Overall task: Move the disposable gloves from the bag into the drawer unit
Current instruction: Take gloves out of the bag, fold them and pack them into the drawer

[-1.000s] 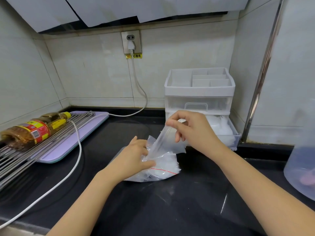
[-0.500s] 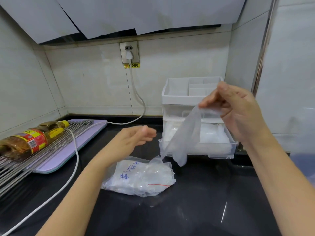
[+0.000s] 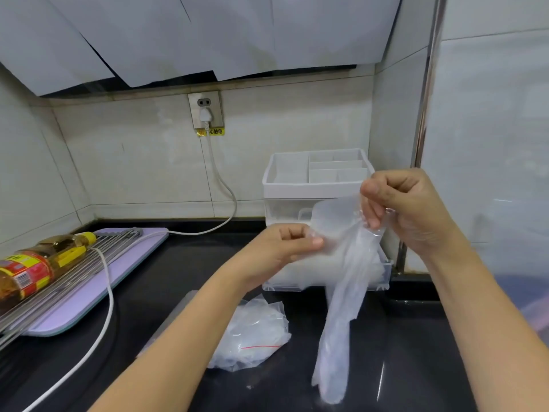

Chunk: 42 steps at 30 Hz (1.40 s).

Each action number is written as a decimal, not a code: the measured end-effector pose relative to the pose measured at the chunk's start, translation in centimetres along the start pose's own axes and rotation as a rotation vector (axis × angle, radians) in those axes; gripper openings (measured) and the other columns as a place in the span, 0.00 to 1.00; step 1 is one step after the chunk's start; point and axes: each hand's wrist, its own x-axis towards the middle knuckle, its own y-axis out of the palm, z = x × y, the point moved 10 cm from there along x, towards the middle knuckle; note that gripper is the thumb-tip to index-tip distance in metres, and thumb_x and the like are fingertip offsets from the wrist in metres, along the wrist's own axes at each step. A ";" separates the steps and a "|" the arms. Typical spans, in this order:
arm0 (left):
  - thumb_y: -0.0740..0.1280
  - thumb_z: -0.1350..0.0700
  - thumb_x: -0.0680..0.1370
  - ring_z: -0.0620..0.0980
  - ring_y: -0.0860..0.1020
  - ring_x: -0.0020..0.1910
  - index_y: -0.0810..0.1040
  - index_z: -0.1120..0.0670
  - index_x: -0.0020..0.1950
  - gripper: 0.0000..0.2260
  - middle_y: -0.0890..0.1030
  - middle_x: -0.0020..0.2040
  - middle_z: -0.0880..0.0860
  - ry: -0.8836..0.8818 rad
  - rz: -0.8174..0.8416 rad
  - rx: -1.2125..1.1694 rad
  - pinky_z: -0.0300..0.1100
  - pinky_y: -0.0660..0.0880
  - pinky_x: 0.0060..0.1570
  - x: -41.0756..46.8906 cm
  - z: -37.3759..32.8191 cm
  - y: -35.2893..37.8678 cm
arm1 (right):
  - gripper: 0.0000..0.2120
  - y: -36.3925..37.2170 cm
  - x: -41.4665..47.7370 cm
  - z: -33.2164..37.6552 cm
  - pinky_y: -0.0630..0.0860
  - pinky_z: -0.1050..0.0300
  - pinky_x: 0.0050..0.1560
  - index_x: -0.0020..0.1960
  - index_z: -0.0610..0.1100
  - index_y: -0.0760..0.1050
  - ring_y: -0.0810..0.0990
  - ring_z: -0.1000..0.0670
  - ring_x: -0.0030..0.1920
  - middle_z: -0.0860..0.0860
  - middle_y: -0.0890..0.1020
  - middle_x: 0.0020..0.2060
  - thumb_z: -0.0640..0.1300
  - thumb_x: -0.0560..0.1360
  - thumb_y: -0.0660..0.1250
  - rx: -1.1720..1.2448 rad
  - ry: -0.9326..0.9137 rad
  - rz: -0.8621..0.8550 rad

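glove (image 3: 341,307) held up over my counter (image 3: 416,367)
nearest me the bag (image 3: 252,334) lies on the counter; beyond it my left hand (image 3: 285,248) and right hand (image 3: 410,209) pinch the glove's top edge, fingers clenched on it, before the drawer unit (image 3: 297,185), bottom drawer open.

Thin clear plastic glove (image 3: 341,307), glossy black counter (image 3: 401,352)

At nine o'clock, an oil bottle (image 3: 38,266) lies on its side on a metal rack (image 3: 74,281), with a lilac board (image 3: 83,310) beneath. A white cable (image 3: 111,298) snakes across the black counter (image 3: 401,337) up to the wall socket (image 3: 205,110) at twelve o'clock, a yellow label (image 3: 211,132) just below it.
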 end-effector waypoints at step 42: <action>0.69 0.57 0.76 0.50 0.67 0.70 0.64 0.53 0.75 0.28 0.67 0.73 0.50 -0.252 0.153 1.131 0.40 0.65 0.66 7.3 5.0 0.2 | 0.12 -6.1 -0.8 -12.7 0.70 0.58 0.32 0.36 0.40 0.73 0.73 0.48 0.32 0.47 0.74 0.31 0.39 0.78 0.63 -1.297 0.618 -0.212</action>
